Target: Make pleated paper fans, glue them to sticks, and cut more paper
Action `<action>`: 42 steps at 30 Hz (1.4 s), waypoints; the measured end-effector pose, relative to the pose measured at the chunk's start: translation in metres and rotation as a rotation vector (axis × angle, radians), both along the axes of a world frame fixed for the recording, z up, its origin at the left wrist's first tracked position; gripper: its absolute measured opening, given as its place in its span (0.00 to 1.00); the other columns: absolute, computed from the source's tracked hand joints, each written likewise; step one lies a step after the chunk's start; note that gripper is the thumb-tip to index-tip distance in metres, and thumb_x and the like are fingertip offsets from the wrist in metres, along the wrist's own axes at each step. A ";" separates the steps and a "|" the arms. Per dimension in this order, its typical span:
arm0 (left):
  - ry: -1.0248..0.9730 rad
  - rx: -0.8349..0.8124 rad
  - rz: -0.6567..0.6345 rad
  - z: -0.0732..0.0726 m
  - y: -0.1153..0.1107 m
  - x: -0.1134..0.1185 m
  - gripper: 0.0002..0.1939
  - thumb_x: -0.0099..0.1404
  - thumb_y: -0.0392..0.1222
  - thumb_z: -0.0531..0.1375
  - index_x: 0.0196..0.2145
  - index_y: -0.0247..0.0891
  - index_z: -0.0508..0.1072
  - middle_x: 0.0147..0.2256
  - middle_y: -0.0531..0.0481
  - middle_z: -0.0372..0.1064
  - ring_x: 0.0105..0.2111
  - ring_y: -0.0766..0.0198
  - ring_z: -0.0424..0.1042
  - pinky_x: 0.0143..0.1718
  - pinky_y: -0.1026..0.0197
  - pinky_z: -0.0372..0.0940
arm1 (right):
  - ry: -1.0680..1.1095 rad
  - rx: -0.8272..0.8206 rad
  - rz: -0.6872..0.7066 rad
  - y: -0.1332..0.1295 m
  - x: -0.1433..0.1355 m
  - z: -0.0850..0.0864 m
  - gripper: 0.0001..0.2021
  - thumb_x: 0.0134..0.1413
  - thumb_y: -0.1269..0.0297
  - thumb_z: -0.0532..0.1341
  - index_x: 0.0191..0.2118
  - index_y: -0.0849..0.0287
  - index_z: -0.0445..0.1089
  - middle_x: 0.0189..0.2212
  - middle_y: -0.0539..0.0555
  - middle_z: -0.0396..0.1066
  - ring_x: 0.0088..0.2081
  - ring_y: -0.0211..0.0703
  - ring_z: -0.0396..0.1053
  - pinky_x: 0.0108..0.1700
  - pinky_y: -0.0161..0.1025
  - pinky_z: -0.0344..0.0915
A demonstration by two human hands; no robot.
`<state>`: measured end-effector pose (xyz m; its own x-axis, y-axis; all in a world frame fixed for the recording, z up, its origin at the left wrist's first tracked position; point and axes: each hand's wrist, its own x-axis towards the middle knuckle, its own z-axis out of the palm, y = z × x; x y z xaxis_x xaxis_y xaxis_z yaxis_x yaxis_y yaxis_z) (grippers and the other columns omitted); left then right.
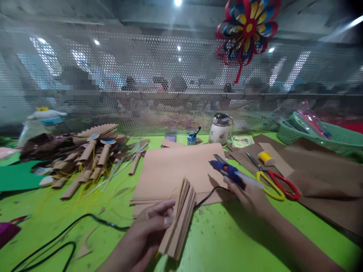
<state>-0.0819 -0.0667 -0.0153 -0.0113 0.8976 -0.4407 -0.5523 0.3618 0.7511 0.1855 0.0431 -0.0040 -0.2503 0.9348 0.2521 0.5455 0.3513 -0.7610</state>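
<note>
A pleated strip of brown paper [181, 223], folded like a fan, is in my left hand [154, 226], with the thumb pressed on its left side. My right hand [249, 194] is wrapped round a blue glue gun [228, 172], whose tip points left above a stack of brown paper sheets [172, 166]. The glue gun and the folded paper are apart. A black cord [208, 194] runs over the sheets and passes behind the folded paper.
Brown paper tubes with yellow threads [93, 162] lie heaped at left. Scissors with red and yellow handles [272, 183], a yellow thread spool [266, 158] and a green basket [334, 138] are at right. A white bottle [219, 130] stands before the perforated screen [170, 64].
</note>
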 end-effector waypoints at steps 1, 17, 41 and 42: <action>-0.002 -0.003 0.016 0.001 0.001 0.000 0.26 0.46 0.34 0.69 0.46 0.33 0.75 0.37 0.43 0.75 0.37 0.54 0.75 0.42 0.55 0.68 | -0.019 0.033 0.010 0.003 -0.001 -0.002 0.16 0.60 0.56 0.57 0.46 0.63 0.70 0.36 0.58 0.71 0.38 0.50 0.69 0.43 0.45 0.66; 0.175 0.230 0.064 0.007 0.005 0.014 0.23 0.52 0.33 0.68 0.48 0.35 0.74 0.33 0.52 0.68 0.29 0.70 0.68 0.32 0.67 0.62 | -0.075 0.055 0.318 -0.021 -0.019 0.016 0.11 0.61 0.62 0.56 0.41 0.61 0.74 0.39 0.57 0.72 0.43 0.47 0.69 0.48 0.44 0.64; 0.357 0.493 -0.012 0.011 0.016 0.033 0.15 0.50 0.43 0.71 0.35 0.37 0.73 0.28 0.52 0.68 0.30 0.65 0.68 0.33 0.64 0.64 | 0.615 -0.417 0.326 -0.057 -0.083 0.015 0.18 0.45 0.51 0.69 0.31 0.60 0.67 0.28 0.50 0.68 0.31 0.40 0.67 0.37 0.39 0.66; 0.358 0.498 -0.006 0.010 0.017 0.035 0.15 0.50 0.42 0.71 0.33 0.37 0.74 0.27 0.52 0.67 0.29 0.66 0.67 0.32 0.65 0.64 | 0.618 -0.424 0.320 -0.056 -0.082 0.012 0.17 0.45 0.52 0.69 0.31 0.60 0.67 0.28 0.50 0.68 0.31 0.40 0.68 0.37 0.39 0.66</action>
<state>-0.0471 -0.0494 -0.0051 -0.0755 0.9952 0.0623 -0.2338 -0.0785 0.9691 0.1032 -0.0130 0.0075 -0.4529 0.8886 0.0729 -0.0941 0.0336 -0.9950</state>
